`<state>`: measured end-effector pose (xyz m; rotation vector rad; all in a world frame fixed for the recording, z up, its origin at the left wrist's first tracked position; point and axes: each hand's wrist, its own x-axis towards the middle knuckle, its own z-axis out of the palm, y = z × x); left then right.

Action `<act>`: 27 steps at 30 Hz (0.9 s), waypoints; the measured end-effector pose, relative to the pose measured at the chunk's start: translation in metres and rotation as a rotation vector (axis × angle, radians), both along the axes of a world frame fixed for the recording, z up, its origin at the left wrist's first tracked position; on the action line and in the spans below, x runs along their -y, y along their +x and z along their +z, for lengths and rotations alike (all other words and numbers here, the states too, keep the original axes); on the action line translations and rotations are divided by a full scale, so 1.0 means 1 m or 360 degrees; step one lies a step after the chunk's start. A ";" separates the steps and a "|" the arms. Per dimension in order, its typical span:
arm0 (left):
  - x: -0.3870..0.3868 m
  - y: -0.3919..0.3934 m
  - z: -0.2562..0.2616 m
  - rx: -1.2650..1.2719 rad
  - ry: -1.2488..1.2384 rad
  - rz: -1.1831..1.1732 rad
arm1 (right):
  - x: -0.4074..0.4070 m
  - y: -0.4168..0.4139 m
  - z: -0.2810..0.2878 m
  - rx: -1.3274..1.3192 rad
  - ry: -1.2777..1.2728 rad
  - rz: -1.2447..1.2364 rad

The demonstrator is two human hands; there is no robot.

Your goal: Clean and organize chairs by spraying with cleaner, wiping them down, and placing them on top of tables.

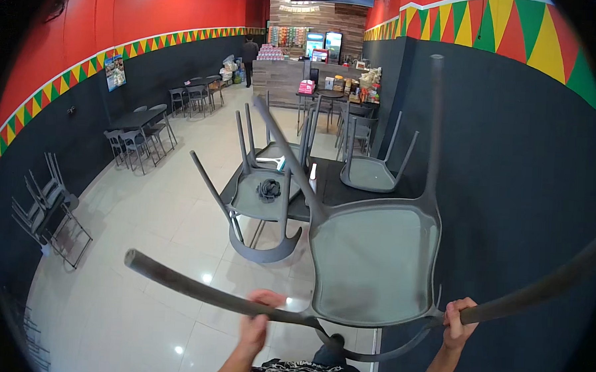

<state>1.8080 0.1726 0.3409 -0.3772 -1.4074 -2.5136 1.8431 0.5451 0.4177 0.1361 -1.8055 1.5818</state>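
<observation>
A grey plastic chair (374, 261) is held upside down before me, its legs spread outward and its curved backrest low, near my body. My left hand (257, 319) is around the leg at lower left, close to the seat. At the seat's lower right corner, my right hand (459, 322) grips the base of another leg. Past the chair stands a black table (328, 180) with several upturned chairs on it. On the underside of one upturned chair (245, 196) lies a crumpled dark cloth (269, 189). A squeegee (280, 163) rests on the chair behind, and a white spray bottle (313, 176) stands beside them.
A dark wall (507, 195) runs close on the right. Along the left wall are a table (136, 120) with chairs and a table with upturned chairs (53, 200). A counter (277, 80) stands at the back, with a person (249, 59) near its left end.
</observation>
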 end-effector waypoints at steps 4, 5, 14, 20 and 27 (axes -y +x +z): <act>-0.066 -0.083 0.018 0.0188 0.0060 0.0259 | -0.031 -0.053 -0.019 -0.0165 -0.0285 -0.0026; -0.078 -0.107 0.017 0.0182 0.0097 0.0280 | -0.040 -0.074 -0.028 -0.0178 -0.0292 -0.0035; -0.192 -0.267 -0.065 0.0354 -0.0091 0.0504 | -0.147 -0.253 -0.138 0.0059 -0.0646 -0.0289; -0.236 -0.332 -0.128 0.0451 -0.0226 0.0624 | -0.198 -0.338 -0.223 0.0088 -0.0621 -0.0253; -0.252 -0.379 -0.175 0.0443 -0.0385 0.0597 | -0.219 -0.387 -0.301 0.0059 -0.0633 -0.0216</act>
